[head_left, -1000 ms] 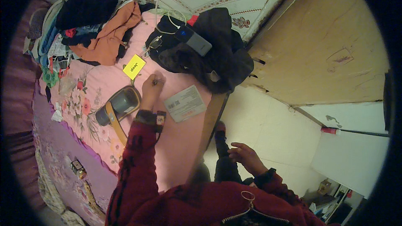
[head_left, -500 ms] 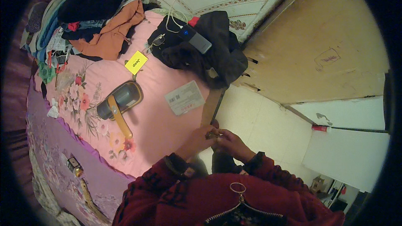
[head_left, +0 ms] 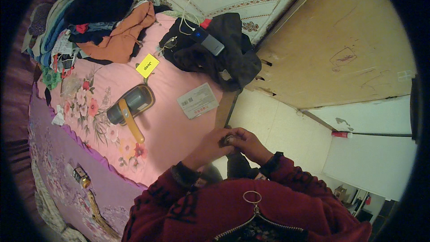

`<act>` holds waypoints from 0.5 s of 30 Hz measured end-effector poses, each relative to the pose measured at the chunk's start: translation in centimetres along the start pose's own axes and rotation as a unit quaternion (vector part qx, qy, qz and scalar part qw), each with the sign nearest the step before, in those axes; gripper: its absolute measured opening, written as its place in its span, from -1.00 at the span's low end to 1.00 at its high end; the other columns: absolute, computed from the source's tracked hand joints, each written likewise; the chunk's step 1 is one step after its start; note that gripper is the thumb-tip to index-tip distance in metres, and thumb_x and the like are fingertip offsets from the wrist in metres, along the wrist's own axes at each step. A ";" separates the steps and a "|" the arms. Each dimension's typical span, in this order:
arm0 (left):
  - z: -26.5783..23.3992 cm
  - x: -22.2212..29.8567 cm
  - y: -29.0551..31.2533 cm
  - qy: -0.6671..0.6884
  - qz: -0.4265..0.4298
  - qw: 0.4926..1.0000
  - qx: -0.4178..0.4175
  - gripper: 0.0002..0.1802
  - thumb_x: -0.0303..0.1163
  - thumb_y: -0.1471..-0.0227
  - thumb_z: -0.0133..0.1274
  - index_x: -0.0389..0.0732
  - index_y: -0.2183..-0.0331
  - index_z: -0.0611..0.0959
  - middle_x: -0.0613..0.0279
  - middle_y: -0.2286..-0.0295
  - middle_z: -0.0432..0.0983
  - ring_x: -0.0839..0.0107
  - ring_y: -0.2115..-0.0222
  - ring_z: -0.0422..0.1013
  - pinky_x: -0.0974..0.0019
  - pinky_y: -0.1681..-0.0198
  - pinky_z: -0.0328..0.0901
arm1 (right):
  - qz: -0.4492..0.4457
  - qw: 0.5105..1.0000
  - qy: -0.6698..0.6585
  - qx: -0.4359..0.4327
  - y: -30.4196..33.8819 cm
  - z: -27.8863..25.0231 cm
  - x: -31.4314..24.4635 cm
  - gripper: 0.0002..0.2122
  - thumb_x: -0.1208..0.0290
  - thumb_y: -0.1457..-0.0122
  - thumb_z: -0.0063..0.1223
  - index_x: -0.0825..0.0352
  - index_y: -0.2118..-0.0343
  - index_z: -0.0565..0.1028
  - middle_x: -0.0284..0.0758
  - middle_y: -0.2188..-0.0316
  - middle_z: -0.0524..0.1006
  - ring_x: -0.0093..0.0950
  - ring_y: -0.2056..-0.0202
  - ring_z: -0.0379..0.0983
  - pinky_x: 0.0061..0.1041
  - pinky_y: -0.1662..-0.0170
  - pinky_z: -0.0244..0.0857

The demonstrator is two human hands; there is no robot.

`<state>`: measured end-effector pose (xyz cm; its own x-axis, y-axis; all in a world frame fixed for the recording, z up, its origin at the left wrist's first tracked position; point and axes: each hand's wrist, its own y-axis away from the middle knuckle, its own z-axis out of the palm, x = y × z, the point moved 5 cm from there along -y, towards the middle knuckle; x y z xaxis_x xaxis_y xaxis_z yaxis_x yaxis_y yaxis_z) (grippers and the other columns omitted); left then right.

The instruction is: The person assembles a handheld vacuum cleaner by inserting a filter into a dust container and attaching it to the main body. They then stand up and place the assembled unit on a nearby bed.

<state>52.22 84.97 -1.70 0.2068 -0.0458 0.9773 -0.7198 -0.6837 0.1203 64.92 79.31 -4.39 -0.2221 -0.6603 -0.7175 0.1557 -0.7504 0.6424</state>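
Note:
My left hand point(head_left: 207, 149) and my right hand point(head_left: 251, 146) meet in front of my body, just off the bed's near right edge. Between them is a small dark item with a shiny part point(head_left: 228, 140); the fingers of both hands close round it and hide most of it, so its kind does not show. Closest to the hands on the bed lies a flat white-and-grey printed pack point(head_left: 198, 101). Farther left rests a grey case with a tan strap point(head_left: 131, 105), and beyond it a yellow card point(head_left: 147, 66).
A dark jacket point(head_left: 233, 58) carries a grey phone-like device point(head_left: 208, 41) with a white cable and eyeglasses point(head_left: 169, 44). Folded clothes point(head_left: 101, 9) are heaped at far left. A small bottle point(head_left: 81, 177) lies on the purple cover point(head_left: 53, 152). A wooden door point(head_left: 331, 40) stands right.
My hands have shifted slightly upward, and the right fingers have moved further over the small item. The view has tilted a little; the things on the bed keep their places.

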 end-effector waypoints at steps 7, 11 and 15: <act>-1.5 1.2 1.1 0.219 -0.040 0.973 0.060 -0.70 -0.35 -0.03 -0.02 -0.32 0.20 0.49 0.25 0.40 0.45 0.52 0.51 0.35 0.45 0.39 0.29 | -0.032 0.999 0.003 -0.032 1.5 1.0 -3.8 -0.80 0.43 -0.12 0.00 0.33 0.20 0.37 -0.37 0.38 0.48 -0.61 0.40 0.41 -0.62 0.30 0.33; -2.9 0.7 1.5 0.218 -0.045 0.970 0.100 -0.74 -0.37 -0.05 -0.06 -0.31 0.23 0.49 0.24 0.38 0.45 0.58 0.53 0.32 0.50 0.45 0.26 | -0.070 0.997 0.007 -0.036 4.0 2.1 -9.4 -0.80 0.50 -0.10 0.00 0.33 0.20 0.35 -0.35 0.36 0.49 -0.60 0.36 0.44 -0.60 0.27 0.35; -2.7 -0.2 2.1 0.220 -0.082 0.968 0.093 -0.76 -0.39 -0.04 -0.08 -0.32 0.25 0.49 0.24 0.38 0.46 0.59 0.55 0.31 0.49 0.46 0.26 | -0.180 0.980 0.013 -0.089 10.6 3.9 -15.8 -0.84 0.60 -0.01 0.03 0.38 0.34 0.32 -0.20 0.49 0.46 -0.41 0.46 0.46 -0.44 0.43 0.39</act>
<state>48.90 85.47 -1.15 -0.0237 0.3606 0.9324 -0.5614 -0.7765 0.2860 66.31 81.92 14.77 -0.2698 -0.3504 -0.8969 0.2372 -0.9269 0.2908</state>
